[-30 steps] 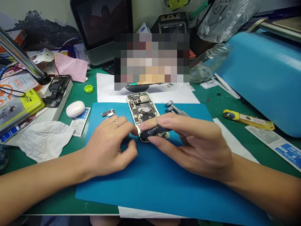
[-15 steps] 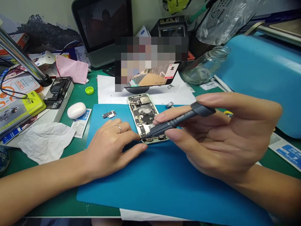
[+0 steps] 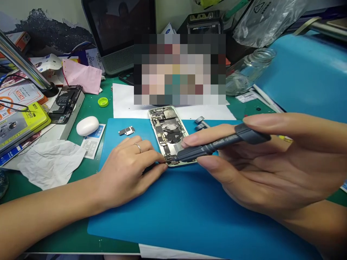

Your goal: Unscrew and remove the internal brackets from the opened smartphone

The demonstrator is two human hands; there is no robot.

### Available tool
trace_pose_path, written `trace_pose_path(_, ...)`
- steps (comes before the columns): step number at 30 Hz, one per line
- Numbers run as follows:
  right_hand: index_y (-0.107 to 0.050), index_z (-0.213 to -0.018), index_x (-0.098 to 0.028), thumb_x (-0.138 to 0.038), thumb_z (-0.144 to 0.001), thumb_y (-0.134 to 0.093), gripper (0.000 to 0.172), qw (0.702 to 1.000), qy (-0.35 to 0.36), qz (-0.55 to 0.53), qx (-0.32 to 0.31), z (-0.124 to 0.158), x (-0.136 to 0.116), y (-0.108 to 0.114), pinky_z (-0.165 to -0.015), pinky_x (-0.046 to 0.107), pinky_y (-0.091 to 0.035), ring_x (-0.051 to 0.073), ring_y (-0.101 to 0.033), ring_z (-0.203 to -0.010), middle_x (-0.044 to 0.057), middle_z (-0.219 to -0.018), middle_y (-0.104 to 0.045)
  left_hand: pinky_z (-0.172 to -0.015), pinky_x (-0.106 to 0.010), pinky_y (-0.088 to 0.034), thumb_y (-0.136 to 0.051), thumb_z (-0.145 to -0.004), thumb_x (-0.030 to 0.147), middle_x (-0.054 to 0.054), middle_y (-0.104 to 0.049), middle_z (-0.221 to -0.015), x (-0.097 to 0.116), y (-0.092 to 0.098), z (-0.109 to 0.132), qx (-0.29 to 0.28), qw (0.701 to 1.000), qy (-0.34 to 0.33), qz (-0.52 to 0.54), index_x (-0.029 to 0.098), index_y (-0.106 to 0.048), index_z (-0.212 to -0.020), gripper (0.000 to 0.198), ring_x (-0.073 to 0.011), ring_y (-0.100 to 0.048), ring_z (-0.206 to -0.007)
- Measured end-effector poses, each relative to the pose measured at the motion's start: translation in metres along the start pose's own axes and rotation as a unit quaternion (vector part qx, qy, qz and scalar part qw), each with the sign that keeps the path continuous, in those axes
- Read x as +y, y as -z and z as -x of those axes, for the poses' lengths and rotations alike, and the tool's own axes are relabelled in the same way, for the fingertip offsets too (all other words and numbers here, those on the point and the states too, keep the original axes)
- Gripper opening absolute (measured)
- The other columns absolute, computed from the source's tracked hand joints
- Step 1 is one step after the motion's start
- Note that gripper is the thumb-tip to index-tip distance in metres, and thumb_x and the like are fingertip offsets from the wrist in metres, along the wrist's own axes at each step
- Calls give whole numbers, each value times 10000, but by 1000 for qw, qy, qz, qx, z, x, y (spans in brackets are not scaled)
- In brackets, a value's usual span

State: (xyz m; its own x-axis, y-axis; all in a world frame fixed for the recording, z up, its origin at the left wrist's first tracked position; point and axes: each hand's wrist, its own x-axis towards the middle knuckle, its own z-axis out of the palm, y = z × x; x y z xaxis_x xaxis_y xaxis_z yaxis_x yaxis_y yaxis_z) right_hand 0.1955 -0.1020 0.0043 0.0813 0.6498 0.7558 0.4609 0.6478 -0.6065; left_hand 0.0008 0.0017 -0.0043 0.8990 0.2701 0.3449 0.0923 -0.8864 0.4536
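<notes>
An opened smartphone (image 3: 171, 130) lies face up on the blue mat (image 3: 168, 216), its inner boards and parts bare. My right hand (image 3: 260, 162) grips a dark grey screwdriver (image 3: 214, 145) between thumb and fingers, tilted low over the phone's bottom end. The driver's tip points at the phone's lower left corner. There my left hand (image 3: 132, 166), wearing a ring, has its thumb and index fingertip pinched together at the phone's edge. Whatever small thing sits between those fingertips is too small to name. A small metal-and-black phone part (image 3: 126, 130) rests left of the phone.
To the left are a white rounded case (image 3: 87, 126), a crumpled tissue (image 3: 51, 164), a green cap (image 3: 103, 102) and another opened phone (image 3: 65, 104) on a box. A glass jar (image 3: 249, 70) lies at back right. Small dark tools (image 3: 200, 123) lie beyond the screwdriver.
My left thumb and index finger have closed together at the phone's corner. My right hand and screwdriver have shifted right, and the screwdriver lies flatter. The view has shifted slightly.
</notes>
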Motion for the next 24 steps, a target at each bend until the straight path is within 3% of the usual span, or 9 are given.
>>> trace_pose_path(24, -554, -1424, -299, 72, -786, -703, 754, 1000, 5, -12, -2, 7, 2, -2, -800, 251, -694, 172, -787, -935, 35, -1064, -776, -721, -317, -388, -589, -1027, 270, -29, -685, -840, -1, -2, 2, -16, 1000, 12, 4, 170, -710, -934, 183, -153, -554, -759)
